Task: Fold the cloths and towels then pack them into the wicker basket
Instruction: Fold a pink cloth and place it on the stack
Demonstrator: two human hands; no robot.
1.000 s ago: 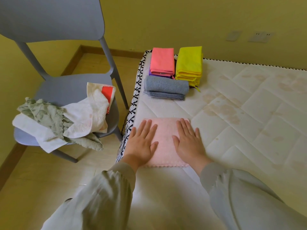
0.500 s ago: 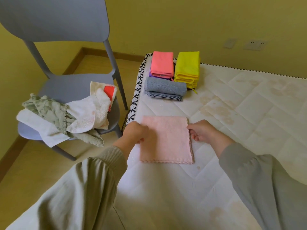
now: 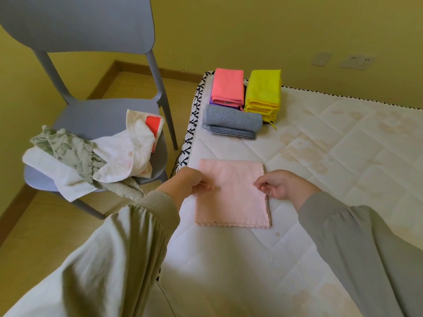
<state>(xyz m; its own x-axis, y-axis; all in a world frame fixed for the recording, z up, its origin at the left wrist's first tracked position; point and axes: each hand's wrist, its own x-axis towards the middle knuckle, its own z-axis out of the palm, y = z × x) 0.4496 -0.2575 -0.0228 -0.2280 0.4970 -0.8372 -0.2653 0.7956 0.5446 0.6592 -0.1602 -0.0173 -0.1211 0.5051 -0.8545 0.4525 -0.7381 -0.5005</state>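
Pink cloth (image 3: 231,193) is seen, in the head view, lying flat as a folded square on the bed (image 3: 343,156), near its left edge and just in front of the person. Its left side is pinched by the left hand (image 3: 190,181) and its right side by the right hand (image 3: 281,184); on both hands the fingers are curled in and closed on the fabric, and nothing else is held. A further fold, or a lift towards the stacks, is judged to be the step in hand. Farther back on the bed, well apart from the pink cloth, finished work is set out: a coral cloth (image 3: 227,86) folded on top of a purple one (image 3: 211,102), a stack of yellow cloths (image 3: 264,90) just beside it, and a grey towel (image 3: 232,120) folded in front of both. On the chair (image 3: 98,115) to the left, a white towel (image 3: 123,156) and a green cloth (image 3: 68,147) are heaped together, unfolded, with something red showing among them. No wicker basket is to be seen in this view. The folding is therefore judged to be well over halfway done, with the heap on the chair left to be folded and the whole of the packing not yet begun.
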